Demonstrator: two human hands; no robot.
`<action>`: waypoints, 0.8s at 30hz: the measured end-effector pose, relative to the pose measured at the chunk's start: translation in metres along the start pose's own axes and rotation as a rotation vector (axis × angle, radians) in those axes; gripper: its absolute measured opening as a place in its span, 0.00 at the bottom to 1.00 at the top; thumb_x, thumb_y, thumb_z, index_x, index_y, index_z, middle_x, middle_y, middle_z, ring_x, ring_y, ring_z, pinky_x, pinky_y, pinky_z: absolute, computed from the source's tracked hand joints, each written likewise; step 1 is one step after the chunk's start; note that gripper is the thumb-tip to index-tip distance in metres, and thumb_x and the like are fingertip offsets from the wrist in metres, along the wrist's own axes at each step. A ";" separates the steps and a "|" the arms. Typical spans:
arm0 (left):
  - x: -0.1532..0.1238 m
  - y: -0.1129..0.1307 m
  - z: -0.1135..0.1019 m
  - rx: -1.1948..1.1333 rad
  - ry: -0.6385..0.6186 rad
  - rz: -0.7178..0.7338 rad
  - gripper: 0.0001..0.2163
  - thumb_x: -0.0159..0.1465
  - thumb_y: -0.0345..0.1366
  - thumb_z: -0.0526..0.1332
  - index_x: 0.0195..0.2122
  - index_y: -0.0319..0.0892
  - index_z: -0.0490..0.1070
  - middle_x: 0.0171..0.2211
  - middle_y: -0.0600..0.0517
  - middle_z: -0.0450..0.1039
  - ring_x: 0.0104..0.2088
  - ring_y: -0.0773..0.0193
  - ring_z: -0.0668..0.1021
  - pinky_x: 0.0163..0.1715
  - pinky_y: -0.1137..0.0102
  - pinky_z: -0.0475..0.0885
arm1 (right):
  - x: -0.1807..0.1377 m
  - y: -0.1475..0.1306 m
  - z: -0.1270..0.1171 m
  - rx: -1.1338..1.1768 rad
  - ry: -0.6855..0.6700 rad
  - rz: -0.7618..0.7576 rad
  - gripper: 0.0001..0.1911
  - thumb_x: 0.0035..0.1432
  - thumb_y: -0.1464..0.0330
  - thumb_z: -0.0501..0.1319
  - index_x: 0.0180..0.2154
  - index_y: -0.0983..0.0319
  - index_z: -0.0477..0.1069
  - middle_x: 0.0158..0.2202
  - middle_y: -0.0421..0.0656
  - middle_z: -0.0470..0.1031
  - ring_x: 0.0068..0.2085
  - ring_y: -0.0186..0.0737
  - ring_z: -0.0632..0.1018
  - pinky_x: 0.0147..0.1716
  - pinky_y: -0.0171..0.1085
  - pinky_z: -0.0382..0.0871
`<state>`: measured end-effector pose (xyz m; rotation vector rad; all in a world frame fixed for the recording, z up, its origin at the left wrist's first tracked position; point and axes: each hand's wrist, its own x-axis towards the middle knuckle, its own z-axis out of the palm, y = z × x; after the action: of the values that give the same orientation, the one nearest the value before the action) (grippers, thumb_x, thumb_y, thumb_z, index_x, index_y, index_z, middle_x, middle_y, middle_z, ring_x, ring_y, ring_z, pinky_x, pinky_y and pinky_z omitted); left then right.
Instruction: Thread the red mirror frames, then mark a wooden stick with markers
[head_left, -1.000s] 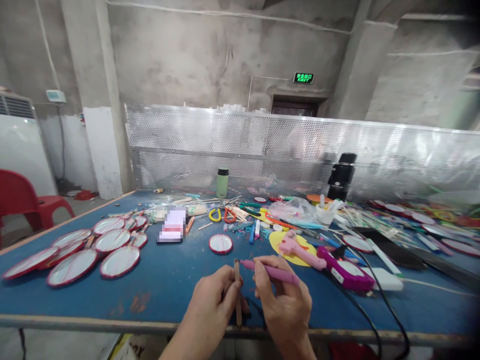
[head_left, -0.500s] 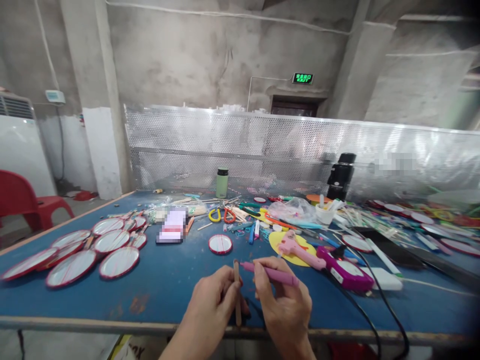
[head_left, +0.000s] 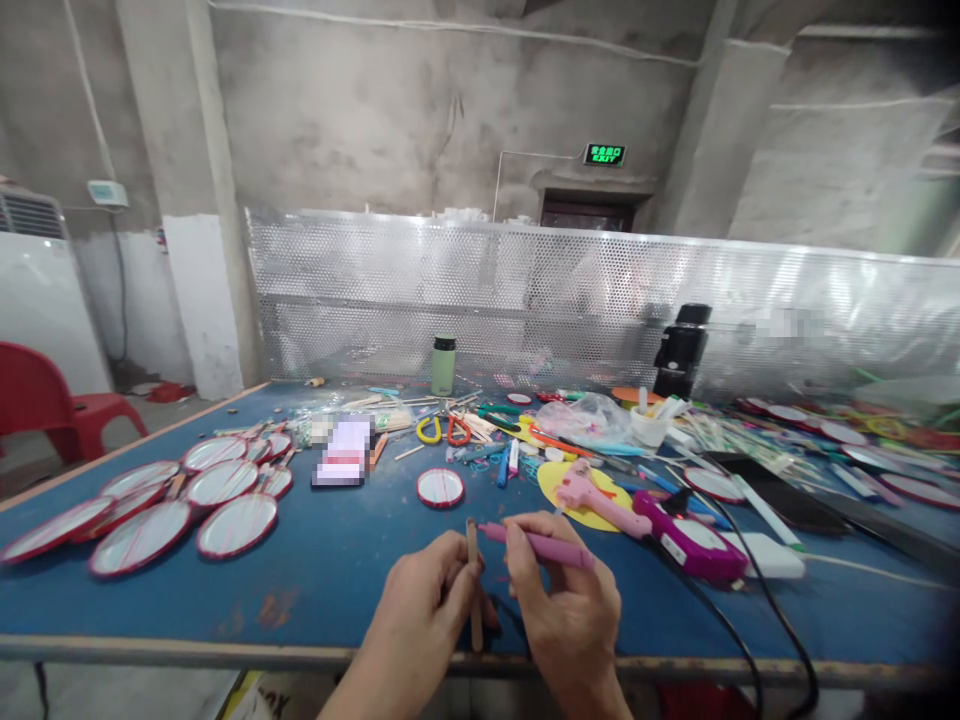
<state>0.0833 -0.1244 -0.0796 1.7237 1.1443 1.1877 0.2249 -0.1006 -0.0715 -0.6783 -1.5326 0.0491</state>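
Observation:
Near the table's front edge, my left hand [head_left: 429,598] pinches a flat wooden craft stick [head_left: 475,620] held upright between thumb and fingers. My right hand [head_left: 564,600] grips a pink marker pen [head_left: 555,548], its tip pointing left at the upper part of the stick. Whether the tip touches the wood I cannot tell. Just beyond my hands lies a small round white disc with a red rim [head_left: 440,488]. A pink glue gun [head_left: 604,502] rests on a yellow disc [head_left: 551,485] to the right.
Several red-rimmed white discs [head_left: 238,523] lie at the left. A phone [head_left: 343,452], pliers with yellow and red handles [head_left: 457,432], a green bottle [head_left: 443,366] and a black flask [head_left: 681,350] stand or lie farther back. Black cables [head_left: 776,620] run over the front edge beside a purple device [head_left: 690,540].
Almost nothing differs. My right hand and the marker pen have shifted very slightly left, while the craft stick stays in place in my left hand.

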 end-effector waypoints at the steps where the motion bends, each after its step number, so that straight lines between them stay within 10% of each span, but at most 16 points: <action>1: 0.000 0.000 0.000 0.003 0.002 0.002 0.10 0.70 0.40 0.52 0.31 0.45 0.64 0.26 0.51 0.79 0.26 0.61 0.79 0.29 0.72 0.71 | 0.000 0.000 0.000 0.001 -0.001 -0.001 0.06 0.63 0.74 0.61 0.34 0.59 0.74 0.25 0.36 0.75 0.19 0.29 0.73 0.21 0.28 0.73; 24: 0.001 0.000 0.000 -0.020 0.003 -0.004 0.10 0.70 0.39 0.52 0.31 0.46 0.64 0.25 0.51 0.79 0.25 0.61 0.80 0.28 0.72 0.71 | -0.001 -0.001 0.000 -0.011 -0.009 0.023 0.06 0.64 0.73 0.61 0.34 0.60 0.74 0.25 0.37 0.75 0.19 0.30 0.74 0.22 0.28 0.75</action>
<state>0.0834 -0.1231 -0.0789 1.7039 1.1332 1.1953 0.2246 -0.1015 -0.0720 -0.7054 -1.5347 0.0611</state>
